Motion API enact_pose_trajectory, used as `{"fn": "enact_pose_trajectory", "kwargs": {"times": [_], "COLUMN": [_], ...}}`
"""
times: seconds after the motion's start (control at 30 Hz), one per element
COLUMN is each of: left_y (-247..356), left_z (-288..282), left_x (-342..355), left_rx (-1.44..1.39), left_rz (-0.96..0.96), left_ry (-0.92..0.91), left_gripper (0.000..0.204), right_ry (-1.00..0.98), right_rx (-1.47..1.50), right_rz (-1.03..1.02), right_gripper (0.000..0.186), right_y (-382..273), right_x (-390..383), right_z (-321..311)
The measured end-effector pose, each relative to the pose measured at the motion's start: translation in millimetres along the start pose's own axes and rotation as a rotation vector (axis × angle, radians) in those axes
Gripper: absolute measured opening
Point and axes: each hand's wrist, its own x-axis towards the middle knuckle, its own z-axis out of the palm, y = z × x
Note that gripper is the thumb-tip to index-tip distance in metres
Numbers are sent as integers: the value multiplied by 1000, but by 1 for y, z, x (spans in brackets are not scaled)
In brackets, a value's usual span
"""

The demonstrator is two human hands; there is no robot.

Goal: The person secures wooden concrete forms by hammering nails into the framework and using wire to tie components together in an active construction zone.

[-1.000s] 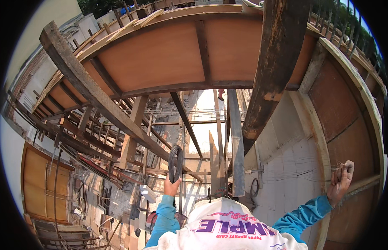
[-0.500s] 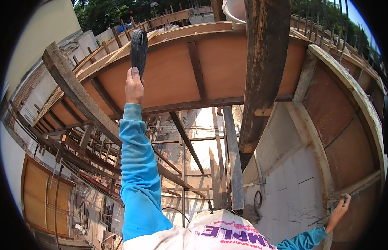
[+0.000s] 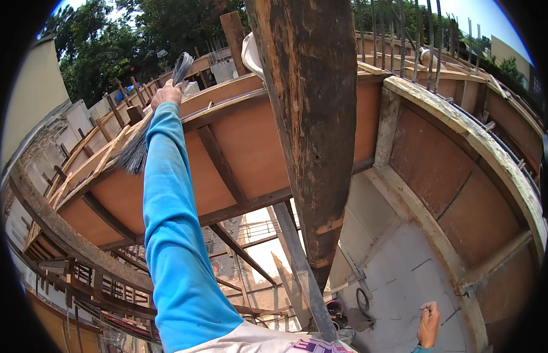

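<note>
My left hand (image 3: 167, 94) is raised high on a blue-sleeved arm, shut on a bundle of thin grey wires (image 3: 134, 153). The bundle sticks up above my fist and fans out below it, in front of the top edge of the brown plywood formwork (image 3: 250, 141). My right hand (image 3: 428, 323) is low at the bottom right, fingers curled in, close against the grey wall (image 3: 397, 282). I cannot make out anything in it.
A dark weathered wooden post (image 3: 309, 117) runs down the middle. Curved plywood formwork (image 3: 462, 176) with timber ribs wraps the right side, with rebar (image 3: 403, 41) standing above it. Timber props and scaffolding (image 3: 80, 276) crowd the lower left. Trees (image 3: 138, 29) stand behind.
My left arm has swung from chest height up to the formwork's top edge with the wire bundle. My right hand has dropped lower toward the bottom right.
</note>
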Motion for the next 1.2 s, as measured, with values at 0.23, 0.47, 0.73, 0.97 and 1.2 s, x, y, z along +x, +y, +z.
{"fn": "enact_pose_trajectory", "kwargs": {"times": [0.23,0.47,0.73,0.97,1.2], "left_y": [-3,62,30,67,83], "left_z": [109,57,-37,-36,-18], "left_x": [50,-14,-245,-595,-727], "left_rx": [230,95,-1480,-1339,-1502], "left_rz": [94,-24,445,889,-134], "left_ry": [-525,-95,474,-1605,-2151], "left_gripper": [73,71,33,37,47], "right_ry": [104,138,319,290,87], "right_rx": [-43,-57,67,564,507], "right_rz": [29,54,-159,-156,-202], "right_gripper": [11,14,15,17,28], "right_y": [23,-31,-47,-51,-35], "right_x": [-22,-13,1,-21,-55], "right_z": [18,17,17,45,77]}}
